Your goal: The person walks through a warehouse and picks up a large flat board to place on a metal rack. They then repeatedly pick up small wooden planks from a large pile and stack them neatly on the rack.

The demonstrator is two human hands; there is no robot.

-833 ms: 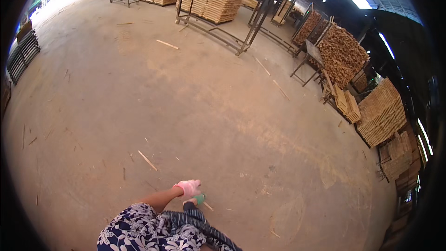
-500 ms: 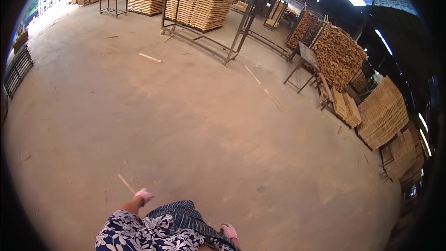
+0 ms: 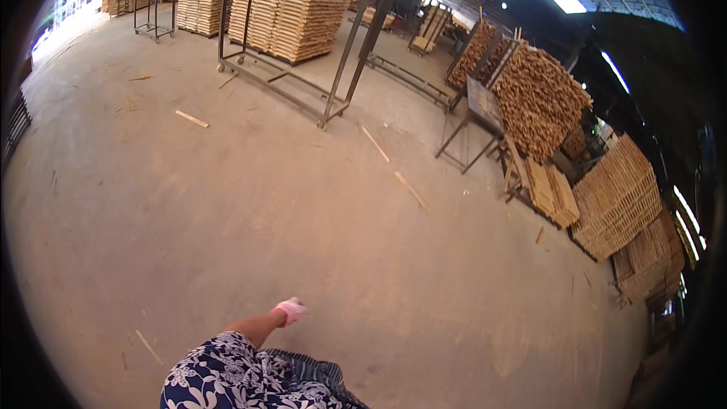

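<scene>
My left hand (image 3: 289, 310), in a pink-and-white glove, is held out over the concrete floor (image 3: 303, 242) in front of my body. Its fingers look loosely bent and apart, and I see nothing in them. The hand touches nothing. A floral navy-and-white sleeve (image 3: 208, 371) covers the upper part of that arm, beside a dark striped cloth (image 3: 322, 371) at my waist. My right hand is out of view. Nearest the left hand, a thin wood strip (image 3: 149, 347) lies on the floor to its lower left.
Ahead stands a wheeled metal frame rack (image 3: 288, 91) by stacked boards (image 3: 307, 23). Along the right are a metal table (image 3: 485, 102), a big bundle of wood sticks (image 3: 538, 98) and a leaning board stack (image 3: 617, 197). Loose strips (image 3: 410, 189) lie on the floor.
The racks and board stacks ahead sit further left and slightly lower in view. My left hand has swung forward and to the right. My right hand has left the picture.
</scene>
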